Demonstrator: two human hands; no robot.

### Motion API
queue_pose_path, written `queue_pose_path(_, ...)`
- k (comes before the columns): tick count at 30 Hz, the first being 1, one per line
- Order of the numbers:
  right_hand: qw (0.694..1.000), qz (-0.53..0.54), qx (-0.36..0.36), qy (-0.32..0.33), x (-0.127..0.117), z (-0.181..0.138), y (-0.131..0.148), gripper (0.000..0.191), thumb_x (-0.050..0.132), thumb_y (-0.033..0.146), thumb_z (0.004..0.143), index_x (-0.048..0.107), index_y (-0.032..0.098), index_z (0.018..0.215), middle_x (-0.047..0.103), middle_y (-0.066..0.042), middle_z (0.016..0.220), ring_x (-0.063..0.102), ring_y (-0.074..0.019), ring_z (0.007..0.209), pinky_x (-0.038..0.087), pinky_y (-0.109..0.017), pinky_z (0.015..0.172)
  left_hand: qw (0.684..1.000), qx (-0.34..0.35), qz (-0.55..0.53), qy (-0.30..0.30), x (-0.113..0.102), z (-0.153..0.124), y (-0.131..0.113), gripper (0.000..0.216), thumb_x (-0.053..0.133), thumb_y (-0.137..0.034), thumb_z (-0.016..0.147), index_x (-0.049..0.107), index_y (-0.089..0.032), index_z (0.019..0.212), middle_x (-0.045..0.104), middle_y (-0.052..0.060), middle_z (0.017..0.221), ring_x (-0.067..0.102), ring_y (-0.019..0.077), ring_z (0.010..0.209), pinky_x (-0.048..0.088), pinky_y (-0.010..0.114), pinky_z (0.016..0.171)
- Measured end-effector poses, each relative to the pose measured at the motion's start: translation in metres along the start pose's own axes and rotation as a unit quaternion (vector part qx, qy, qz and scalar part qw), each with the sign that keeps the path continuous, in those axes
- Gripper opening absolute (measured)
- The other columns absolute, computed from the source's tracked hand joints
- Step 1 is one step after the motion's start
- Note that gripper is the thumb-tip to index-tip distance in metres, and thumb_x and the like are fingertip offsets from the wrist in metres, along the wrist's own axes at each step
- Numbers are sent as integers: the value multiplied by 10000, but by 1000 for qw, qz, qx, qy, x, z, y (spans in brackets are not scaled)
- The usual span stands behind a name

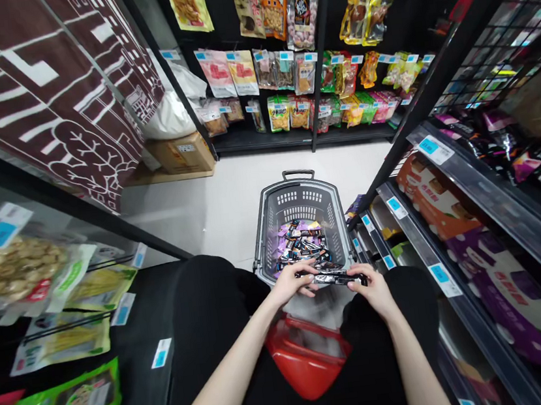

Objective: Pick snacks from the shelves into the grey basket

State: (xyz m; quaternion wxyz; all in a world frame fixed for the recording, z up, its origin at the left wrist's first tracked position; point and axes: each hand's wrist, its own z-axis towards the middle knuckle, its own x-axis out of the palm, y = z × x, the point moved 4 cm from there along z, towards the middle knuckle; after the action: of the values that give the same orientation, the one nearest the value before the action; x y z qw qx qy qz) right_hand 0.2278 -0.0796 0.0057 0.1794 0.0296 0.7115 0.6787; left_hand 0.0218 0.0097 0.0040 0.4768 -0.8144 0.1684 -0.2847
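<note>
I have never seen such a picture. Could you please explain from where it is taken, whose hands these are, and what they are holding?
There is no machine here: the camera is worn on a person's head and looks forward and down. The wearer's bare left hand and right hand hold a slim dark packet between them, at the near edge of a grey basket. The basket stands on the pale floor, with dark and purple packets heaped inside. Shelves on both sides carry packaged goods.
</note>
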Motion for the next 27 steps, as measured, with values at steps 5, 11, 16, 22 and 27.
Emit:
queue_pose_path(5, 1000, -8, 18, -2, 3, 0, 1, 113, 743, 312, 604, 684, 217, 621, 673, -73, 871, 559, -257, 1009, 390, -424, 935, 1000, 0, 6, -3, -1, -2, -5, 286, 738, -291, 572, 687, -83, 761, 352, 184, 1418, 678, 159, 618, 568, 281, 522)
queue_pose_path(11, 996, -45, 48, -63, 11, -1, 0, 308, 688, 440, 634, 575, 190, 493, 652, -71, 757, 622, -233, 786, 466, -364, 755, 997, 18, 44, -63, 7, -2, -4, 305, 762, -314, 530, 606, -62, 599, 498, 202, 1285, 643, 131, 500, 546, 281, 451)
queue_pose_path(16, 983, -114, 61, -130, 14, -2, -3, 388, 737, 453, 555, 440, 213, 489, 613, -19, 635, 603, -218, 674, 458, -326, 648, 988, 44, 38, -146, 10, 3, 8, 388, 770, -266, 526, 421, -137, 637, 578, 137, 1148, 561, 55, 396, 482, 230, 370)
queue_pose_path(22, 992, 11, 70, -107, 15, -1, -2, 375, 718, 430, 589, 428, 220, 702, 597, 10, 704, 577, -160, 577, 497, -292, 508, 995, 7, -40, -90, 2, 5, 10, 546, 778, -252, 540, 334, -216, 854, 633, 34, 981, 636, 125, 518, 564, 350, 557)
queue_pose_path(27, 980, 157, 81, -89, 10, 1, 2, 336, 725, 338, 616, 471, 222, 802, 562, 19, 756, 603, -166, 692, 562, -312, 539, 996, -30, -80, -2, -6, 1, 0, 482, 754, -241, 599, 433, -164, 950, 634, 51, 905, 690, 219, 682, 548, 411, 732)
